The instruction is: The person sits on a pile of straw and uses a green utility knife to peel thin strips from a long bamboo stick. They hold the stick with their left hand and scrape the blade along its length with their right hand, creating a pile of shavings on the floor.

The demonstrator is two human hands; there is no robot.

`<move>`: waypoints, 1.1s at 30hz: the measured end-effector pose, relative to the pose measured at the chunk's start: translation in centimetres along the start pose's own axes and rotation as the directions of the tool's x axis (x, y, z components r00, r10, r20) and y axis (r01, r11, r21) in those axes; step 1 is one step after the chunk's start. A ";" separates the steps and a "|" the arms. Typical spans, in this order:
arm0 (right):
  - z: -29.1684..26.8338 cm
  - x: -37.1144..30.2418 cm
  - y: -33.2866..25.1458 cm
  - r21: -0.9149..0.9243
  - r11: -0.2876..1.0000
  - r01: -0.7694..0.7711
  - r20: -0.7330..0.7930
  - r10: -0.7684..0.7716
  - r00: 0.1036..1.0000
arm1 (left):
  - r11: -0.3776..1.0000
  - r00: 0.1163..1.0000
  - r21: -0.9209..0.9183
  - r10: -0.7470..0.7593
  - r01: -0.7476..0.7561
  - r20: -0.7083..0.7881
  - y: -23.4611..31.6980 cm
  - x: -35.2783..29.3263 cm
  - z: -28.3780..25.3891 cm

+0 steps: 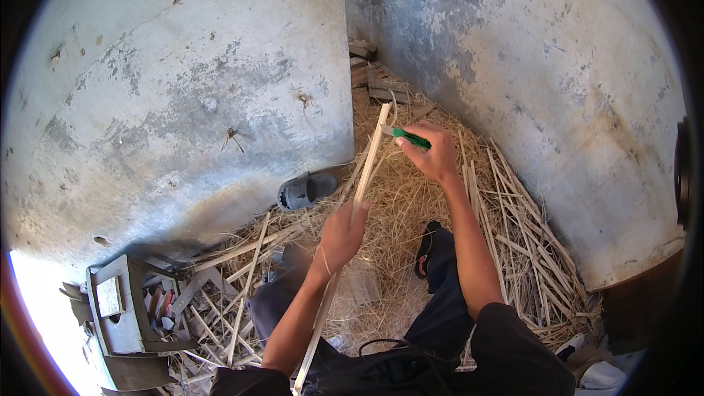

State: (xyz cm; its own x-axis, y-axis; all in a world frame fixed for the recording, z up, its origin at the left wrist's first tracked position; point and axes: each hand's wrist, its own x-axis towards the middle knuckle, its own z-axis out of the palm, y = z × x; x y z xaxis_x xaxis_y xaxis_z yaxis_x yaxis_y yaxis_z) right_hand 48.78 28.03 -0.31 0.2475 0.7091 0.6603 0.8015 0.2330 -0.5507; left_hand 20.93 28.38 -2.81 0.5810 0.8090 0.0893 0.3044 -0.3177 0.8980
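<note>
A long pale wooden strip (371, 150) slants up and away from my lap. My left hand (342, 236) is closed around it at about its middle, and its lower end runs down past my left forearm. Near the strip's far end, my right hand (431, 150) grips a green-handled knife (412, 138). The short blade meets the strip's right edge close to the tip. A thin curled shaving (394, 108) stands beside that tip. Loose shavings (400, 198) cover the floor beneath both hands.
Split wooden sticks (524, 227) lie heaped along the right wall. A grey clog (306, 191) rests by the left wall (183, 95). To the lower left, an open wooden box (132, 308) stands among scraps and more sticks. My foot in a dark sandal (425, 249) is on the shavings.
</note>
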 end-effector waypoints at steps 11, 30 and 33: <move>-0.3 -0.1 0.2 -0.032 0.996 -0.081 -0.009 0.081 0.997 | 0.999 0.999 -0.025 0.036 -0.036 -0.008 0.6 -0.6 0.3; -0.7 0.3 2.2 -0.125 0.987 -0.105 -0.150 0.086 0.985 | 0.995 0.992 -0.096 0.006 0.006 0.127 1.4 -0.9 0.4; -2.0 1.2 6.0 -0.017 0.885 -0.466 -0.398 0.421 0.815 | 0.992 0.973 -0.122 0.008 0.021 0.230 2.0 -1.8 0.4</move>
State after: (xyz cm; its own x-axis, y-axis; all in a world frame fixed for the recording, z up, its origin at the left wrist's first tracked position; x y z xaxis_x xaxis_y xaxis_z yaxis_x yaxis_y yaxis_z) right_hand 54.99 28.94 -1.82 0.7561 0.4109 0.5094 0.6032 -0.1355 -0.7860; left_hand 20.75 26.11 -1.36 0.7416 0.6708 -0.0054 0.2218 -0.2376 0.9457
